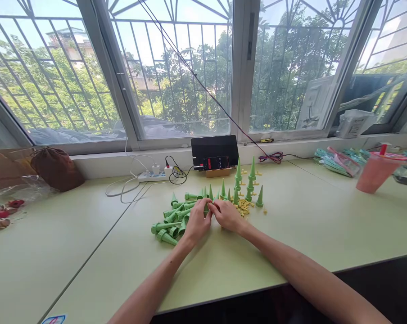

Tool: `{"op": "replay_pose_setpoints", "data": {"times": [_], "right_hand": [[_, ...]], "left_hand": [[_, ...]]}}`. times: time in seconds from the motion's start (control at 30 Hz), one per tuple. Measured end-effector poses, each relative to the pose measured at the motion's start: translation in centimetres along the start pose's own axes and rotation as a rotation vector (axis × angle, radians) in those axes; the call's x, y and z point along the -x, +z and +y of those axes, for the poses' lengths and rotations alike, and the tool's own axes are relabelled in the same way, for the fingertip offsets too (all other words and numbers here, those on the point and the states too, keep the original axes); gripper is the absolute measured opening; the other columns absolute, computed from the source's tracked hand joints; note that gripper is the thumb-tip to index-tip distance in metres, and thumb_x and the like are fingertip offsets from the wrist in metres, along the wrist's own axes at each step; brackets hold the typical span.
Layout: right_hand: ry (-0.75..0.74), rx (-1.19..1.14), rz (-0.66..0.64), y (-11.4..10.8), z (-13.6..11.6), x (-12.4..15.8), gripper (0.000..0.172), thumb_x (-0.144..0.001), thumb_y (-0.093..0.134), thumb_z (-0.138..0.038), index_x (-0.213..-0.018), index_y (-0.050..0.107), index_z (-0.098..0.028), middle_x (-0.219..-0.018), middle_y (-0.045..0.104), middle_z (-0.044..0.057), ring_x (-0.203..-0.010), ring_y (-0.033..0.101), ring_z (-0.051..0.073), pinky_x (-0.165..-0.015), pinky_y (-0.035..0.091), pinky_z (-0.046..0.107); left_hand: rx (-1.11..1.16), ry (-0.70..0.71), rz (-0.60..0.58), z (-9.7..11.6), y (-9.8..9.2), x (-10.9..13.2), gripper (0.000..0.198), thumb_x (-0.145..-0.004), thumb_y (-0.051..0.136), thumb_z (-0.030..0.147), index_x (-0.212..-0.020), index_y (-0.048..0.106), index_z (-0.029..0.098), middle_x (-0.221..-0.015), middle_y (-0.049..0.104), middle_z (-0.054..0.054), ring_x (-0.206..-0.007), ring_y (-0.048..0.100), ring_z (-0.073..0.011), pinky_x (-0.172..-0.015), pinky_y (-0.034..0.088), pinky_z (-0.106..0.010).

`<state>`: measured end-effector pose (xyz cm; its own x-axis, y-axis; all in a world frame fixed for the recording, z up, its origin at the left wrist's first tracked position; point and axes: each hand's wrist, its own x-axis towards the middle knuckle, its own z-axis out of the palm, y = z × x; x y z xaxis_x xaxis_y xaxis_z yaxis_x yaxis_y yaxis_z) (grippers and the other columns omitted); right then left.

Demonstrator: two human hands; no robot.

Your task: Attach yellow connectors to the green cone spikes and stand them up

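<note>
My left hand (198, 219) and my right hand (228, 215) meet at the front of a group of green plastic cones. The left fingers are closed around a green cone, mostly covered by the hand. My right hand pinches at the same spot; whatever lies between its fingertips is hidden. Loose green cones (171, 226) with ribbed caps lie heaped beside my left hand. Small yellow pieces (244, 206) are piled just beyond my right hand. Two upright stacks of cones (249, 194) carry yellow pieces sticking out sideways, and a single cone (259, 198) stands to their right.
A black tablet (214, 146) and a phone (218, 163) lean by the window ledge. Left of them is a power strip (156, 174) with cables. A pink cup (375, 173) and bagged green items (338, 161) sit right; a brown pouch (56, 168) sits left.
</note>
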<state>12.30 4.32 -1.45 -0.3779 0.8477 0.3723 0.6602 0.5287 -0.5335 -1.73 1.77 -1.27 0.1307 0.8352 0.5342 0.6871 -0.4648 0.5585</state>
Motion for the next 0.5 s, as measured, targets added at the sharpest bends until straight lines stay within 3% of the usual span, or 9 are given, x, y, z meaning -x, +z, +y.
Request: {"op": "replay_pose_setpoints", "data": {"times": [0.5], "right_hand": [[-0.017, 0.053, -0.021, 0.05, 0.07, 0.03, 0.048, -0.101, 0.029, -0.043, -0.081, 0.064, -0.017, -0.076, 0.066, 0.005, -0.067, 0.053, 0.014, -0.058, 0.026, 0.024]], "left_hand": [[-0.005, 0.01, 0.008, -0.02, 0.08, 0.04, 0.024, -0.077, 0.051, 0.01, -0.098, 0.058, 0.019, -0.094, 0.064, -0.006, -0.087, 0.059, -0.0196, -0.077, 0.048, -0.033]]}}
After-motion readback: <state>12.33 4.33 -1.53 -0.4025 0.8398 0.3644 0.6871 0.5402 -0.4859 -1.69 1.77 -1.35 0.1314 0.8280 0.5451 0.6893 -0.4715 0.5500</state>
